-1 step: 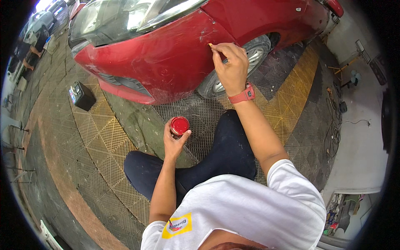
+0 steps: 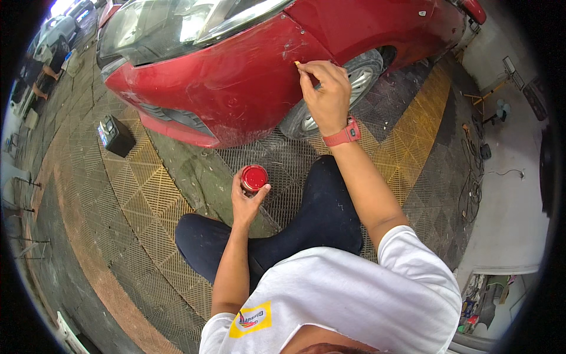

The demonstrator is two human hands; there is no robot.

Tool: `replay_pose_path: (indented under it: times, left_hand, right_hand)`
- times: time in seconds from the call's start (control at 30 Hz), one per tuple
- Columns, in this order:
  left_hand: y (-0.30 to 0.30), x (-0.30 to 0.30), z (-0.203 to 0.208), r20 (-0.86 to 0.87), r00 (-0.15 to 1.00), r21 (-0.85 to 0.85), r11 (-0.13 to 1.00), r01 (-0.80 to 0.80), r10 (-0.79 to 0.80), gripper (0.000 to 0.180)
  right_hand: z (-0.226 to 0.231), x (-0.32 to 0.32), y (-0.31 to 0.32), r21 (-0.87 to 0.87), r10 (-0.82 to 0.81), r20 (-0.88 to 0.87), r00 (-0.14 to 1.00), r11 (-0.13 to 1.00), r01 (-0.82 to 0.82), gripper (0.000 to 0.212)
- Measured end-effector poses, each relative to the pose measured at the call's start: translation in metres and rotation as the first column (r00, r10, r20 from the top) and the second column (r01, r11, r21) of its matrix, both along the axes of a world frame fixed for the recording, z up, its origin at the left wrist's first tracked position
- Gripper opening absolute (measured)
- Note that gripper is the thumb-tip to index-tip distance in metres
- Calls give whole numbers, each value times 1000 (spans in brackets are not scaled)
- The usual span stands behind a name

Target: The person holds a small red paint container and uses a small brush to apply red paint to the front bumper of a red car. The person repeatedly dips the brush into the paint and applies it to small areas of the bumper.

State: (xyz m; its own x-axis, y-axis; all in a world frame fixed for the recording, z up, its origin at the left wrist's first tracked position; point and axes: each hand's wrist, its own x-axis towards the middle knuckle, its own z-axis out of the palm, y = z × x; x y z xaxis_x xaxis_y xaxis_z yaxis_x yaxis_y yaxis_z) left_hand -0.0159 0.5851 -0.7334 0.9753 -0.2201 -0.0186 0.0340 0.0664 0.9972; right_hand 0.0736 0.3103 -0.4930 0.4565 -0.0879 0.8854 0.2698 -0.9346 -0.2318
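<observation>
My left hand (image 2: 246, 197) is closed around a small round pot of red paint (image 2: 254, 177), held upright above my lap with its glossy red top facing up. My right hand (image 2: 328, 91), with a red watch on the wrist, reaches forward to the red car bumper (image 2: 236, 82). Its thumb and fingers pinch a small yellow-tipped thing (image 2: 298, 64); the rest of it is hidden by the fingers. That tip is at the bumper's surface, near the wheel arch; whether it touches, I cannot tell. Scuffs and small chips mark the paint nearby.
A front wheel (image 2: 354, 88) stands just behind my right hand, and a headlight (image 2: 194, 26) sits above the bumper. On the left floor is a black box-shaped battery (image 2: 117, 137). Cables (image 2: 471, 171) lie along the right wall. A person's legs show at far left.
</observation>
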Motion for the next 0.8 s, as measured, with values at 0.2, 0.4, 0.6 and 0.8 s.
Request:
replay_pose_path:
  times: [0.2,0.4,0.6,0.8]
  left_hand:
    - [-2,2,-3,-7,1000,-28,1000,2,-2,93]
    - [-4,9,-2,50,999,-22,1000,-16,17,93]
    - [-3,10,-10,143,990,123,992,-20,2,92]
    - [-6,10,-1,151,988,127,992,4,-24,93]
  right_hand:
    - [2,0,3,-12,-1,-15,1000,1000,1,10]
    - [-6,-42,36,47,72,-47,996,996,-70,11]
    - [-66,-98,65,178,324,-495,806,946,-271,9]
    - [-99,-99,77,71,320,-642,697,930,-361,7]
